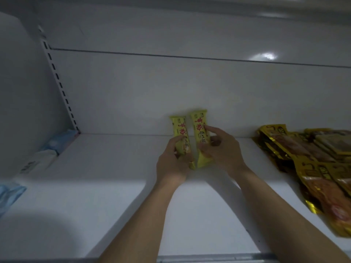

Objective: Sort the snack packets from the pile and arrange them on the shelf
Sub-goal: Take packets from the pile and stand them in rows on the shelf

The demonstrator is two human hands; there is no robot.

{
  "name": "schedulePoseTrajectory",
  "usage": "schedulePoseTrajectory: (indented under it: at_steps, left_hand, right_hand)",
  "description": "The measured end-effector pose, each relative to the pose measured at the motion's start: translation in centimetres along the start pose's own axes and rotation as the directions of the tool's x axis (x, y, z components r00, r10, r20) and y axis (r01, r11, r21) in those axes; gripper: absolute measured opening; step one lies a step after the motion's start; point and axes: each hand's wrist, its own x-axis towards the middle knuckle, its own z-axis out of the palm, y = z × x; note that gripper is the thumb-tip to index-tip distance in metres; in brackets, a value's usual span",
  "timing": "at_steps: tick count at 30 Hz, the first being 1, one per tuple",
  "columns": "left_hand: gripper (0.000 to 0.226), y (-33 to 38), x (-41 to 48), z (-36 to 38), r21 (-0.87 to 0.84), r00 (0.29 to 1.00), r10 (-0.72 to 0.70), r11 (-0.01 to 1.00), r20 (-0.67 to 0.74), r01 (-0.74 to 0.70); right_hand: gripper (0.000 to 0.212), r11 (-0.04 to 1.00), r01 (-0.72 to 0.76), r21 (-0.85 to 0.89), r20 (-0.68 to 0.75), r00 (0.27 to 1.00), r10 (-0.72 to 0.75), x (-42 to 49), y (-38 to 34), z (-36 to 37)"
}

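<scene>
progress: I'm reckoning we're sitting partway. The gold packets (303, 152) are already lying grouped at the right of the shelf (114, 168), and a yellow pair is going in mid-shelf. The pile isn't showing, so I can't tell how much is remaining.
left hand (171, 160): fingers (177, 139) are curling round the left packet (179, 128), low down.
right hand (222, 150): it's pinching the right packet (199, 122) around its middle.
yellow pair: standing upright side by side, close to the back wall (171, 88).
also sitting on the shelf: blue packs (57, 141) at the far left, well apart from the pair.
</scene>
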Motion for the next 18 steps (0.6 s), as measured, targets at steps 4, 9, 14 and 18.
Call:
schedulePoseTrajectory:
  at_steps: [4, 9, 14, 18]
  left_hand:
    - [0.055, -0.1, 0.3, 0.3, -0.096, 0.999, -0.016, 0.995, -0.047, 0.011]
    - [0.058, -0.2, 0.3, 0.0, -0.233, 0.995, -0.006, 0.972, -0.098, -0.017]
    - [0.053, 1.1, -0.6, 0.2, -0.334, 0.991, 0.043, 0.939, -0.126, -0.084]
    - [0.050, 3.7, -1.6, 1.3, -0.370, 0.984, 0.104, 0.917, -0.145, -0.151]
  right_hand:
    - [0.059, 0.997, 0.068, 0.038, 0.045, 0.997, -0.070, -0.6, 0.1, 0.8]
    - [0.068, 0.991, 0.107, 0.081, 0.143, 0.983, -0.118, -0.8, 0.0, 0.6]
    - [0.068, 0.981, 0.155, 0.115, 0.076, 0.984, -0.164, -1.0, -0.8, 0.3]
    - [0.062, 0.968, 0.182, 0.175, -0.026, 0.983, -0.180, -0.9, -1.8, -2.0]
